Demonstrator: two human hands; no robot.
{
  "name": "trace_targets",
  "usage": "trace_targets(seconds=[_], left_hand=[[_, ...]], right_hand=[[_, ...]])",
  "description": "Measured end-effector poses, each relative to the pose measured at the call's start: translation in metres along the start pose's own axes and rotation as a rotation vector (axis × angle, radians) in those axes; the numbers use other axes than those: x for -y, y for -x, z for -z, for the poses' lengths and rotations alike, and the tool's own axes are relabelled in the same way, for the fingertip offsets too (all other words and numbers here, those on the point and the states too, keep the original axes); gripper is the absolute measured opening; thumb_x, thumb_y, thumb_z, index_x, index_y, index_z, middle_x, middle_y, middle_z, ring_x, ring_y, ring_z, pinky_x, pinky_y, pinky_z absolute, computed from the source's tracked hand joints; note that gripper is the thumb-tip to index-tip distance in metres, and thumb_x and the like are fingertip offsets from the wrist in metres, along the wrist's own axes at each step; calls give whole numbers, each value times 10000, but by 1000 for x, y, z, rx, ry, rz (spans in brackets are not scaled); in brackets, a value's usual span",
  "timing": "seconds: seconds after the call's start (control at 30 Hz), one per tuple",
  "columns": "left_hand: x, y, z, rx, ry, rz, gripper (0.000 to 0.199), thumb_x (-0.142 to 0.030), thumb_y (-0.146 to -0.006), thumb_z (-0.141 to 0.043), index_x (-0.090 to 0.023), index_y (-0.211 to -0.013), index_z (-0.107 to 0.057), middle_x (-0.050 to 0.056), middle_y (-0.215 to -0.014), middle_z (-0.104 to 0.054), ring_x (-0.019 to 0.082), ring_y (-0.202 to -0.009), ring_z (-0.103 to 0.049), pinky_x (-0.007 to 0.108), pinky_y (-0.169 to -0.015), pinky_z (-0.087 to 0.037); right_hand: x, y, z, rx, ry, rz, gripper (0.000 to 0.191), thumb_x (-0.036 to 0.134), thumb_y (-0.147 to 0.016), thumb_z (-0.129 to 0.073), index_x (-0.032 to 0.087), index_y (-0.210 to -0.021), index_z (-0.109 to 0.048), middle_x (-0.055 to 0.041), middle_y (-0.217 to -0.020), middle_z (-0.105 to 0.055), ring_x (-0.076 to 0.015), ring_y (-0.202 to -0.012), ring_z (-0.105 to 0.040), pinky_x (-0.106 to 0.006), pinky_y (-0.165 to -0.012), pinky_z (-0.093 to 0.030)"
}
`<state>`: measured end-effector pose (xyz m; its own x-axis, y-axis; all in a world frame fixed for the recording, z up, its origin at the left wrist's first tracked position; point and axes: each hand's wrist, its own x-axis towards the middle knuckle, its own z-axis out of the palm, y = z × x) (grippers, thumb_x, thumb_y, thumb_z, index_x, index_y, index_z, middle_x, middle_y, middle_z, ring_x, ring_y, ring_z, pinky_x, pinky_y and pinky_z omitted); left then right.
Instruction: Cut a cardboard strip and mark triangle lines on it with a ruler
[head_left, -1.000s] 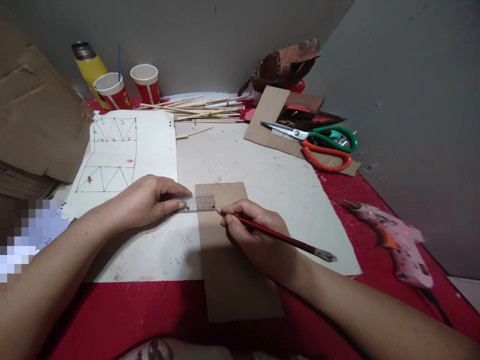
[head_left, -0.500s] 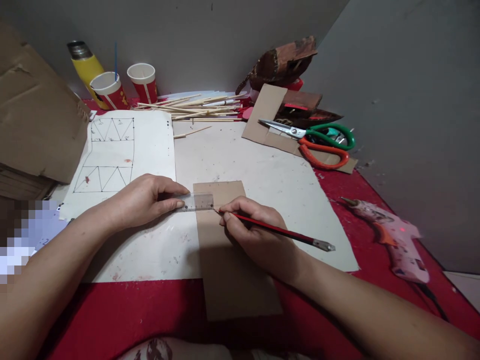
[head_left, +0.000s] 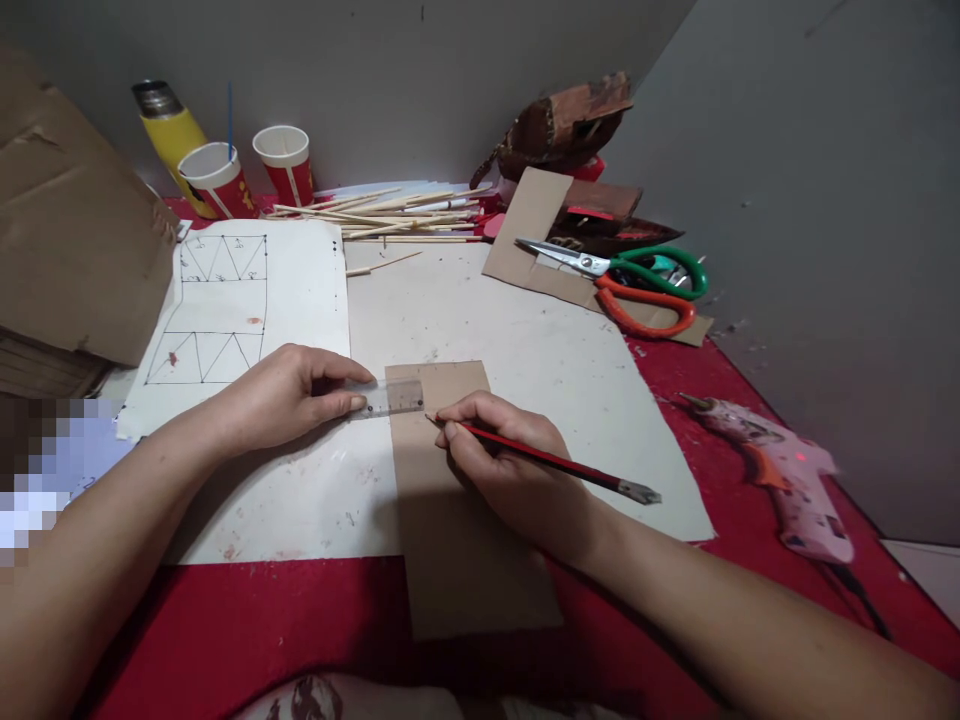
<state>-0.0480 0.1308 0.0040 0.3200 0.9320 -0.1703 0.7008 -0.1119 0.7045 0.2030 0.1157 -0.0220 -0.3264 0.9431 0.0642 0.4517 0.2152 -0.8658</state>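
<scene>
A strip of brown cardboard [head_left: 450, 470] lies over the white paper and the red table edge. Across its upper left part rests a clear ruler [head_left: 405, 396]. Thumb and fingers of my left hand [head_left: 304, 395] grip the ruler's left part. My right hand [head_left: 510, 450] holds a red and black pencil [head_left: 555, 460], its tip at the cardboard just below the ruler's right end. The pencil's back end points to the lower right.
A paper with line drawings [head_left: 300, 290] lies at the left. Scissors [head_left: 600, 265], wooden sticks [head_left: 405, 215], two paper cups [head_left: 285, 165] and a yellow bottle [head_left: 169, 140] stand or lie behind. A pink glue gun [head_left: 787, 470] is on the right.
My left hand and the ruler have shifted slightly up and left, so the ruler's end sits a little farther from the pencil tip. The cardboard has stayed in place.
</scene>
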Motion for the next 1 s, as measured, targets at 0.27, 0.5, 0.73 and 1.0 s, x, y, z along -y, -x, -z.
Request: trace_targets(seconds=[0.27, 0.5, 0.73, 1.0], left_hand=[[-1, 0, 0, 5, -6, 37, 388, -421, -869, -633, -169, -1140, -753, 74, -922, -784, 226, -796, -703, 337, -698, -547], [-2, -1, 1, 4, -8, 38, 392, -420, -863, -634, -161, -1130, -757, 80, -915, -783, 233, -788, -697, 355, -715, -541], [-1, 0, -1, -9, 1, 45, 394, -424, -851, -638, -171, -1127, -763, 67, -901, -781, 217, -775, -690, 320, -691, -525], [3, -1, -2, -18, 24, 38, 361, -409, -855, -639, -185, -1105, -772, 64, -879, -779, 211, -745, -677, 307, -668, -508]], right_hand=[[1, 0, 0, 3, 0, -16, 131, 175, -838, -538, 186, -850, -668, 0, -717, -708, -126, -607, -606, -239, -586, -458], [2, 0, 1, 9, 9, -26, 136, 179, -838, -534, 181, -840, -670, 0, -696, -696, -128, -608, -601, -244, -590, -455], [-2, 2, -1, 31, -19, -35, 128, 190, -842, -543, 196, -822, -669, 16, -680, -684, -120, -590, -586, -238, -570, -446], [-4, 1, 1, 61, -19, -11, 134, 181, -863, -535, 198, -845, -666, 6, -726, -701, -127, -632, -613, -247, -614, -463]])
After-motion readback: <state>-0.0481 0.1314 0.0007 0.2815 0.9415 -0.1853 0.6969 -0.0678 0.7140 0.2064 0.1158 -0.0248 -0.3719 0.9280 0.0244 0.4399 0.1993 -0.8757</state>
